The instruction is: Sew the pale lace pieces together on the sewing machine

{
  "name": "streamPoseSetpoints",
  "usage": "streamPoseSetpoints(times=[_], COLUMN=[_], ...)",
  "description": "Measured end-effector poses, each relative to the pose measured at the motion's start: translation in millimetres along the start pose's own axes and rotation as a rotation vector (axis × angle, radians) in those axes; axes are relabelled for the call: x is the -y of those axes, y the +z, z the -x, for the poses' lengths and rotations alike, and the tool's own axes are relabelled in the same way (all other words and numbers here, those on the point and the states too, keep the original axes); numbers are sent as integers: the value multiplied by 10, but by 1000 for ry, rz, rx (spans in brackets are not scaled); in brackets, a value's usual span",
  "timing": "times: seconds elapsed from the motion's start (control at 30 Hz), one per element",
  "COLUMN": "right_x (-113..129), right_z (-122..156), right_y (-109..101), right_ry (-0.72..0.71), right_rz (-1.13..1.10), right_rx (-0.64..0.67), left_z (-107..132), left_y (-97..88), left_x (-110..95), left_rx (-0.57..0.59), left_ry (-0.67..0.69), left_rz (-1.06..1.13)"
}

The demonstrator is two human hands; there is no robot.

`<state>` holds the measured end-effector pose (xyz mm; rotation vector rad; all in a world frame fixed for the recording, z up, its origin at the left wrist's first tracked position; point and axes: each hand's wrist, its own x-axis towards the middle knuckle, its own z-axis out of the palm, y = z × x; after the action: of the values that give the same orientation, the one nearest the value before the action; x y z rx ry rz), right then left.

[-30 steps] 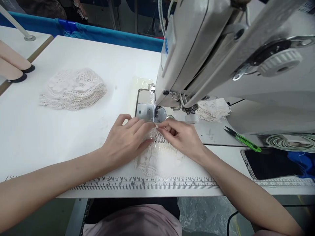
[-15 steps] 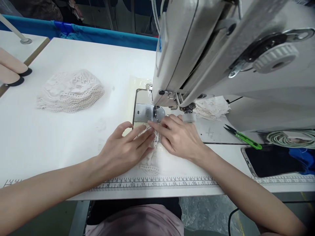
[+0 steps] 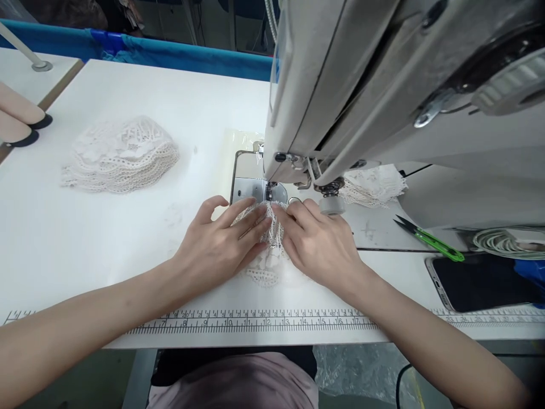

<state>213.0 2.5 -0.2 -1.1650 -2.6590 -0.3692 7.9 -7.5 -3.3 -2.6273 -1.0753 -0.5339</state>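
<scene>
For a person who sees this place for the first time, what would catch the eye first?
Probably the big sewing machine, which fills the upper right. Near the middle, the left hand and the right hand touch a piece of white lace. A lace pile lies at the left, and bright green snips at the right.

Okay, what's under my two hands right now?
White lace shows between the left hand and right hand, its near edge lying on the table; parts beneath the palms are covered.

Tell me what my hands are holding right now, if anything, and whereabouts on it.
Left hand and right hand have fingers on the lace between them, at its far end; whether they pinch it, I can't tell.
</scene>
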Motion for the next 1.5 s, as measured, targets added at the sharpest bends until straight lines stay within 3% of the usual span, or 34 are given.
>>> streamPoseSetpoints(times=[1.0,1.33,1.43,1.5], right_x=[-84,-123,-142,-156], right_z=[-38,-31,-10,0], right_y=[55,54,-87,-199], right_ry=[45,30,34,50], right_rz=[59,88,-45,-250], right_rx=[50,-9,-10,100], left_z=[-54,-72,-62,-49], left_y=[79,85,6,-70], left_x=[67,94,106,133], left_rx=[8,-7,-72,-52], left_ry=[-43,-56,-10,49], left_rz=[27,16,-24,26])
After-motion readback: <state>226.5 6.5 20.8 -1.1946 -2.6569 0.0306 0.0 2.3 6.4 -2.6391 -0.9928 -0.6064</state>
